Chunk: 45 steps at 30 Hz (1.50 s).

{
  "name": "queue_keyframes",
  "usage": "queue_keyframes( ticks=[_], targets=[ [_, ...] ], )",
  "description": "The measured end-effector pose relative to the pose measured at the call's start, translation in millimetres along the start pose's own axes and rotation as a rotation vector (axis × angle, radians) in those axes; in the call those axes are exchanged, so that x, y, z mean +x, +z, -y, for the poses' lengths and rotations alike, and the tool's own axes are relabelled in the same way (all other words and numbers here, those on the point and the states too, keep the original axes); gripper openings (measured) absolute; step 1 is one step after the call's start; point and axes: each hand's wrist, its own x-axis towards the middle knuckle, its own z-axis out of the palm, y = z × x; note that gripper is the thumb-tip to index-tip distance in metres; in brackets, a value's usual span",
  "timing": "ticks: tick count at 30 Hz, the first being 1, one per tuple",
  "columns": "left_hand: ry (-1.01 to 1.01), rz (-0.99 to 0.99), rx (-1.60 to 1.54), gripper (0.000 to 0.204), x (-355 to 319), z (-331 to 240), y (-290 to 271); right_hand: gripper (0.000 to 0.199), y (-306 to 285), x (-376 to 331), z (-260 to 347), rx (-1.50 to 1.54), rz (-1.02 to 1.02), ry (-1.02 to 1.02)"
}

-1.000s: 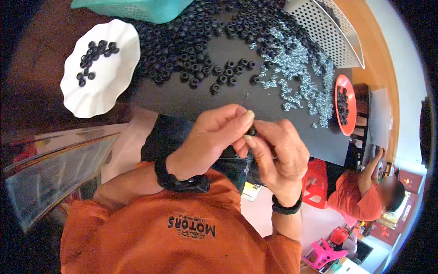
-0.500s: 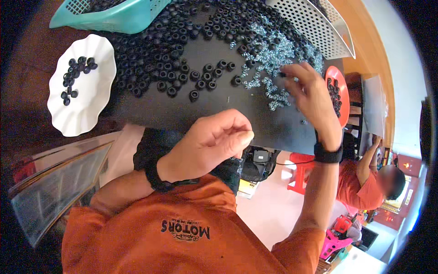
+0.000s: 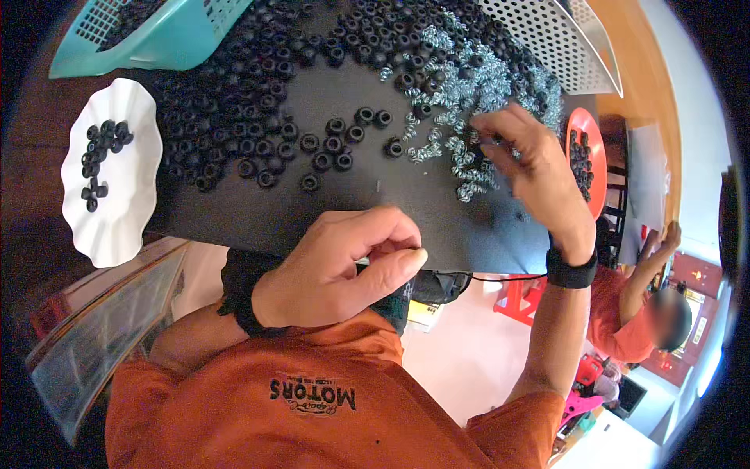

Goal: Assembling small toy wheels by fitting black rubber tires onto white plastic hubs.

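Note:
My left hand (image 3: 344,266) is held above the near edge of the dark table (image 3: 281,223), thumb and forefinger pressed together. Whatever lies between them, if anything, is hidden. Over on the right, my right hand (image 3: 539,172) hovers at the near side of a heap of small silvery coil springs (image 3: 469,86). Its fingers are bent and apart, slightly blurred, and I see nothing held in them. Many small black ring-shaped parts (image 3: 226,117) cover the far and left table, with a loose group of black rings (image 3: 333,144) nearer the middle.
At the left stands a white wavy-edged plate (image 3: 125,195) with several black parts. A teal basket (image 3: 180,47) is at the far left, a white perforated basket (image 3: 539,39) at the far right. Right of my hand is an orange-red plate (image 3: 596,168) of black parts. Another person (image 3: 625,313) is beyond.
My view has shifted a little. The right hand stays by the springs, its fingers more bent and lower. My left hand keeps its pinch; a thin, shiny thing seen below it before no longer shows.

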Motion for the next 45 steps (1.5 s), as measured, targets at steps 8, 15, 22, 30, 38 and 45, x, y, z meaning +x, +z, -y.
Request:
queue_keyframes(
  ticks=[8,15,22,30,38,45],
  targets=[
    [0.086,-0.021,0.057,0.016,1.2,5.9,-0.1,0.022,4.8,4.5,-5.1,-0.102,-0.073,-0.026],
    [0.093,-0.040,0.047,0.016,-2.2,5.9,0.3,0.024,-5.4,7.5,-5.8,-0.126,-0.070,-0.011],
    [0.100,-0.038,0.039,0.015,-3.1,9.6,0.0,0.019,1.4,4.6,-0.1,-0.058,-0.080,-0.060],
    [0.132,-0.040,0.031,0.016,-5.5,11.2,0.4,0.019,-2.4,-21.9,1.4,-0.086,0.050,0.044],
    [0.143,-0.053,0.004,0.018,-6.4,16.1,1.0,0.018,1.3,-25.4,8.8,-0.132,-0.030,0.047],
    [0.097,-0.075,-0.020,0.016,-7.8,14.8,2.1,0.015,10.3,-16.4,13.1,-0.133,-0.033,-0.011]
  ],
)
